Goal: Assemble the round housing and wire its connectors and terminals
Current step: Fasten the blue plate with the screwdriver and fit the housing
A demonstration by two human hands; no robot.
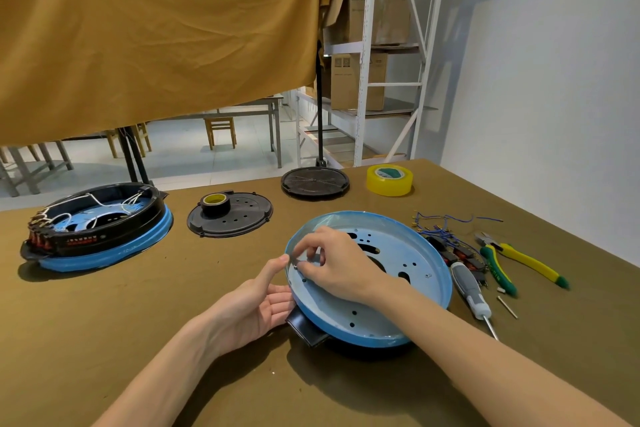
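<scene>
- The round blue housing [388, 295] lies on the olive-covered table [138, 305], right of centre and near the front edge, its open side up and a black tab jutting from its near-left rim.
- The left hand [256, 302] holds the housing's left rim from outside, palm up, thumb raised along the edge, fingers partly under the rim.
- The right hand [332, 263] reaches over the housing's left inner part, thumb and fingertips pinching a small metal part [297, 262] against the plate; what the part is cannot be told.
- Just right of the housing lie a grey-handled screwdriver [472, 291], green-and-yellow pliers [516, 260] and a bundle of blue wires with connectors [446, 229].
- A second housing [97, 229], black ring on blue base with white wires inside, stands at the far left.
- Between the two housings lies a black perforated cover [235, 218] with a roll of black tape [215, 204] on it.
- Farther back are another black disc [314, 182] and a yellow tape roll [389, 179].
</scene>
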